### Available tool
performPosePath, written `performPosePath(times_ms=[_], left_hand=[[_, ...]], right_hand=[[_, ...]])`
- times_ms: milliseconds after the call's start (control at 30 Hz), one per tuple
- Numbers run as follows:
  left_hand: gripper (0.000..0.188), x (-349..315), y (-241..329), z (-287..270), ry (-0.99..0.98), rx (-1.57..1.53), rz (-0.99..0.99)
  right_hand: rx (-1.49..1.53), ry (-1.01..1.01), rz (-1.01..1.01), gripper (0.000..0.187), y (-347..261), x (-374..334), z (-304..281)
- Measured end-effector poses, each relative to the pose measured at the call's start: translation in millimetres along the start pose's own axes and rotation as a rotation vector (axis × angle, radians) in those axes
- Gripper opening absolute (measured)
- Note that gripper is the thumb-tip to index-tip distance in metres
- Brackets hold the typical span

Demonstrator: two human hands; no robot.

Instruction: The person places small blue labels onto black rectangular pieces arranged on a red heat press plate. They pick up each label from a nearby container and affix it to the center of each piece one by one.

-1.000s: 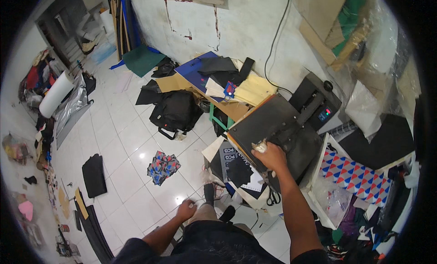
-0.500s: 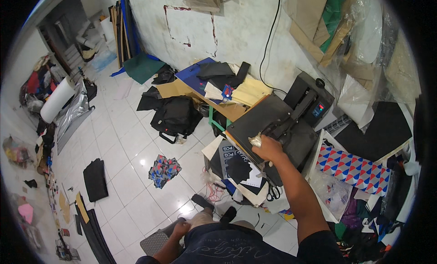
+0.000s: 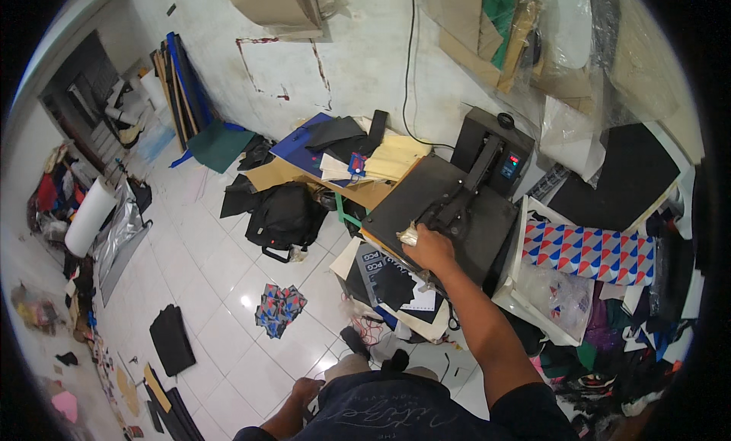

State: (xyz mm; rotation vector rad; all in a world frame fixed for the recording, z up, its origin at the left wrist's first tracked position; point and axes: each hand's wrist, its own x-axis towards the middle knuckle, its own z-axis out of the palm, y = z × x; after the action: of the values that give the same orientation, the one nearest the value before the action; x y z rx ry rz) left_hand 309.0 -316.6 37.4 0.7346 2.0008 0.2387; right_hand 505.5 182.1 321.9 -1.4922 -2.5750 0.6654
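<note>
My right hand [image 3: 432,251] is closed around the handle [image 3: 409,235] of a black heat press, at a grip wrapped in crinkled, pale tan material. The press [image 3: 400,199] has a broad flat plate, a jointed lever arm [image 3: 470,175] and a control box [image 3: 512,165] with a lit red display. Whatever lies under the plate is hidden. Low at the left, my left hand [image 3: 307,390] hangs beside my leg with its fingers loosely extended, and nothing shows in it.
Left of the press, a table holds yellow cloth [image 3: 396,156] and black pieces. A patterned roll [image 3: 590,252] lies in a white bin at right. Below the press sits a stack of sheets [image 3: 422,300]. On the floor are patterned pieces [image 3: 280,310], a black bag [image 3: 285,216] and folded black fabric [image 3: 173,340].
The view has shifted, moving most things left in the picture and dropping the floor items lower. My right hand keeps its hold on the press handle. The grey stool top has left sight.
</note>
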Motion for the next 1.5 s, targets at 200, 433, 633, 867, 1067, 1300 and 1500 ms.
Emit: performPosePath(times_ms=[200, 433, 633, 867, 1067, 1300, 1500], left_hand=[[0.037, 17.3, -7.3, 5.8, 0.061, 0.077, -0.041], [0.029, 96.4, 66.8, -49.0, 0.341, -0.481, 0.075], [0.034, 137.3, 242.8, -149.7, 0.262, -0.729, 0.296], [0.038, 188.5, 353.9, -183.4, -0.061, -0.973, 0.304], [0.037, 239.2, 390.9, -171.5, -0.085, -1.115, 0.15], [0.047, 255.7, 402.9, -157.1, -0.248, -1.254, 0.033], [0.065, 298.4, 394.7, -145.7, -0.444, -1.373, 0.083]], right_hand=[[0.006, 0.033, 0.026, 0.045, 1.7, -0.9, -0.1], [0.001, 0.055, 0.039, 0.045, -7.7, 4.2, 4.9], [-0.077, -0.035, 0.176, 0.048, -16.9, 6.0, -2.0], [-0.134, -0.043, 0.29, 0.049, -23.5, 0.9, 8.4], [-0.148, 0.035, 0.252, 0.051, -25.6, 11.9, 5.6], [-0.14, 0.06, 0.241, 0.052, -17.9, 10.5, 12.5], [-0.168, -0.026, 0.209, 0.058, -13.0, 16.0, 10.7]])
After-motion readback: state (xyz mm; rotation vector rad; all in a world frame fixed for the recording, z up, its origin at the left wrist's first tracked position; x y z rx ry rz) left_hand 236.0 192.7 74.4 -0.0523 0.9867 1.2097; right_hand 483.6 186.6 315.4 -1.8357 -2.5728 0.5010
